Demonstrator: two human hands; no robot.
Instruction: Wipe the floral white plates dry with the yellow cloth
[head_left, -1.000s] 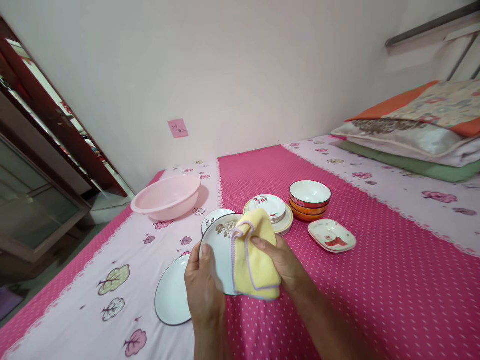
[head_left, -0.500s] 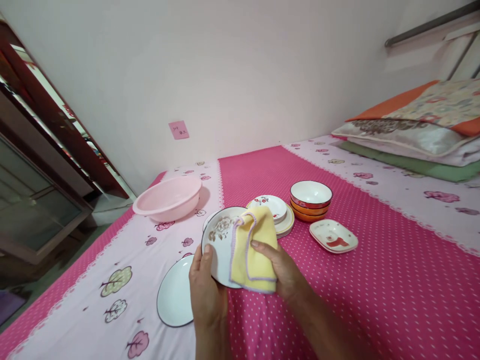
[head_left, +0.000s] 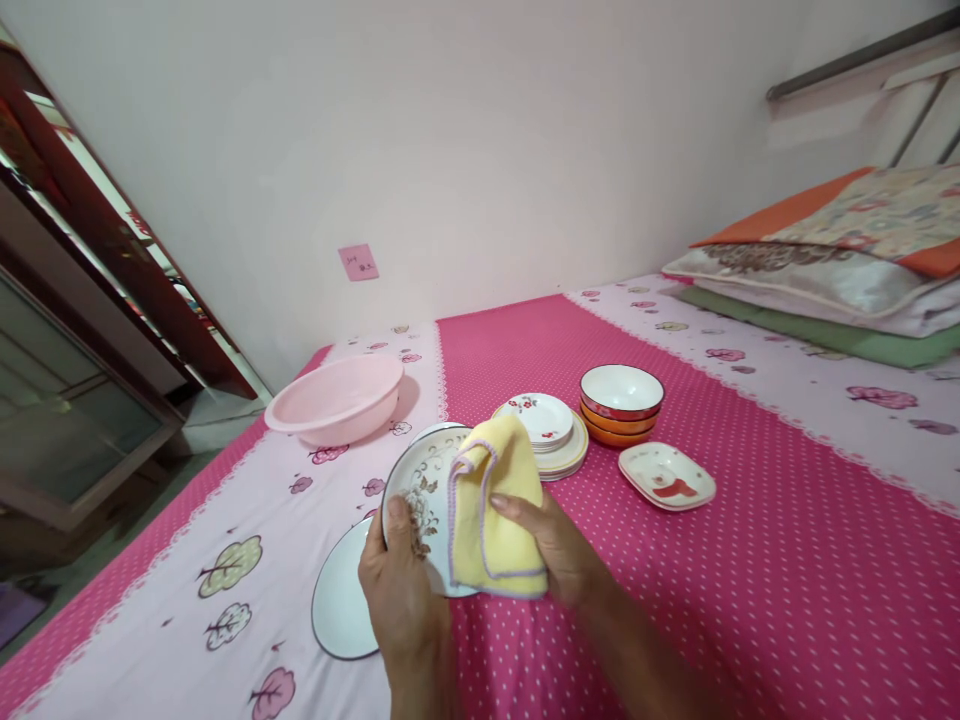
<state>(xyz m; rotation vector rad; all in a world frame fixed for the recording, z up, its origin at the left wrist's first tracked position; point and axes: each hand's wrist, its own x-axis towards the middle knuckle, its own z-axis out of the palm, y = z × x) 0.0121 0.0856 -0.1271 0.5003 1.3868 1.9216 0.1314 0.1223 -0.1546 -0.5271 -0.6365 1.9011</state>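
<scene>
My left hand [head_left: 401, 575] grips the left rim of a white plate [head_left: 431, 465] with a brown flower pattern and a dark edge, thumb on its face. In my right hand [head_left: 555, 545] is a folded yellow cloth [head_left: 502, 520] with purple stitched edging, which lies over the plate's right side and hides that part. Below and left of the held plate, a plain white dark-rimmed plate [head_left: 341, 600] rests on the bedspread, partly covered by my left hand. Behind the held plate, the edge of another white dish shows.
Beyond my hands stand a stack of small flowered plates [head_left: 544, 415] on yellow-rimmed plates [head_left: 570, 455], and stacked bowls [head_left: 622, 400]. Square dishes [head_left: 667, 475] lie to the right. A pink basin [head_left: 337, 400] is back left; pillows [head_left: 840, 265] are piled back right against the wall.
The held plate has turned, so its flower pattern sits lower and more of it shows. Both hands, the plate and the cloth have shifted slightly left and down.
</scene>
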